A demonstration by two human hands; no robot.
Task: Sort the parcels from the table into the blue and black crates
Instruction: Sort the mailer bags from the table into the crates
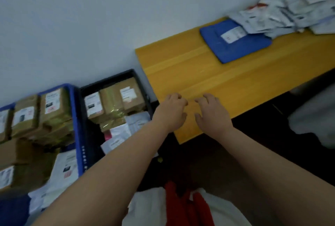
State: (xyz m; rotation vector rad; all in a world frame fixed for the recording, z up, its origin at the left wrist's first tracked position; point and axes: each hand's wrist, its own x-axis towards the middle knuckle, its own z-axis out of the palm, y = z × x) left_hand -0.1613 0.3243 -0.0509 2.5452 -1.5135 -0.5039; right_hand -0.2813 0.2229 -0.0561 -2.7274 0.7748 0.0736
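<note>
Both my hands are empty right now: my left hand (172,112) and my right hand (211,112) hover side by side over the near corner of the yellow table (181,73), fingers loosely curled and holding nothing

A good part of the sorting looks done. The blue crate (76,117) at nine o'clock is packed with brown boxes (54,109) and some white bags (63,169), and the black crate (116,78) just beside it, at about ten o'clock, holds more brown boxes with flat white parcels in front

What is left sits well away from my hands at one to two o'clock on the table: a blue parcel (235,44) lying flat, and behind it, against the wall, a loose pile of grey and white bags (290,13). I judge the job past halfway, with that pile still to clear

Nearly every parcel carries a white shipping label, some with a pink or red patch, but the print is too blurred for me to read any word or brand
</note>
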